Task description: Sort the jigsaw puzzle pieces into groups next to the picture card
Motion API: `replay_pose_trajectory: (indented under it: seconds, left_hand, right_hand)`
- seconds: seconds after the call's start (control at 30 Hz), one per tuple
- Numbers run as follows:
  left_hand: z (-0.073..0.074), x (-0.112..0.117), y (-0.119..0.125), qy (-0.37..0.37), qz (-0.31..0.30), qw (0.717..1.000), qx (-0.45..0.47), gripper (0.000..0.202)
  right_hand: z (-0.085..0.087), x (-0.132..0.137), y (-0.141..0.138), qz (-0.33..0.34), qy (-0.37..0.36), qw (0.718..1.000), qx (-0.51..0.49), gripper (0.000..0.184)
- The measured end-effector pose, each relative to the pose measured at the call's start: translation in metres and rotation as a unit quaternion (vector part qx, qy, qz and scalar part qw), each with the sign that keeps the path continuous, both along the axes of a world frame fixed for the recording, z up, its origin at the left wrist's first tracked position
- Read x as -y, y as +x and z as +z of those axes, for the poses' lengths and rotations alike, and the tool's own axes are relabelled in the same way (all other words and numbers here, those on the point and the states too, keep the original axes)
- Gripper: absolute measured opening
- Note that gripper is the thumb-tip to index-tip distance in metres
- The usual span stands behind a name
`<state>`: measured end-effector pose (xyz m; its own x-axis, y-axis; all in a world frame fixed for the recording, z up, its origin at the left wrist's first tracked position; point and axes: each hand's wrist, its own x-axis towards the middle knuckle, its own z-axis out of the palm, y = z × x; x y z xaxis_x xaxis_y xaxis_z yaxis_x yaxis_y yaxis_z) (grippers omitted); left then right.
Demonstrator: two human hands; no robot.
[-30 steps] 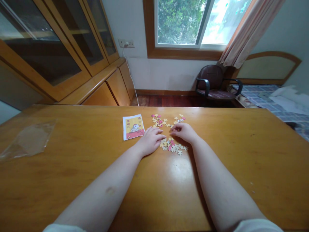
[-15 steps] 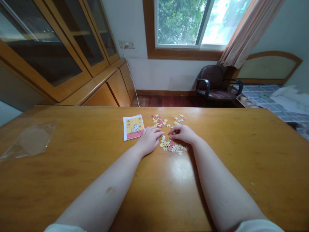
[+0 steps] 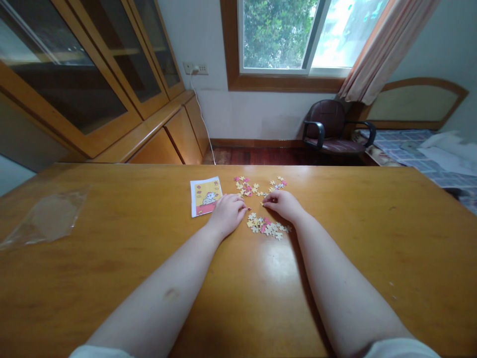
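My right hand [image 3: 285,205] pinches a small yellow jigsaw puzzle piece [image 3: 262,204] between thumb and fingertips, just above or on the table. Opposite it, my left hand [image 3: 228,215] has its fingers curled together, with a tiny reddish puzzle piece [image 3: 249,209] at the tips. A loose pile of puzzle pieces [image 3: 274,230], white, yellow and pink, lies on the near side of both hands. Beyond them are more pieces [image 3: 244,187] at the left and a cluster [image 3: 278,186] at the right. Beside my left hand is a picture card [image 3: 206,197] with a white animal, partly covered by the hand.
A clear plastic bag [image 3: 52,214] lies flat at the left of the wooden table [image 3: 149,268]. Past the table's far edge stand a glass-door cabinet [image 3: 126,109], a dark armchair [image 3: 330,127] and a bed [image 3: 410,144]. A white cable [image 3: 203,117] hangs from a wall socket.
My left fingers have curled in and a reddish piece shows at their tips. A yellow piece now shows in my right fingertips. The near pile has lost pieces at its far end.
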<state>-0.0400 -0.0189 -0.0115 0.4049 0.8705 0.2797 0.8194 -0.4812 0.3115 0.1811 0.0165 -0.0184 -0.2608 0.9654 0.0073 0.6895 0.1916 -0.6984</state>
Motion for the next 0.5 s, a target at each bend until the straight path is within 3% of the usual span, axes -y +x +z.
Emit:
replay_pose_trajectory:
  seconds: [0.37,0.5]
  left_hand:
    - [0.0025,-0.0017,-0.0045,-0.013,0.11,0.994,-0.021,0.014]
    - [0.0021,-0.0006,-0.0036,-0.002,0.072,0.997,0.001,0.011]
  right_hand:
    - [0.0045,0.0008,0.0,-0.064,0.053,0.996,0.02,0.015]
    - [0.0047,0.0037,-0.0016,-0.037,0.038,0.998,0.026,0.012]
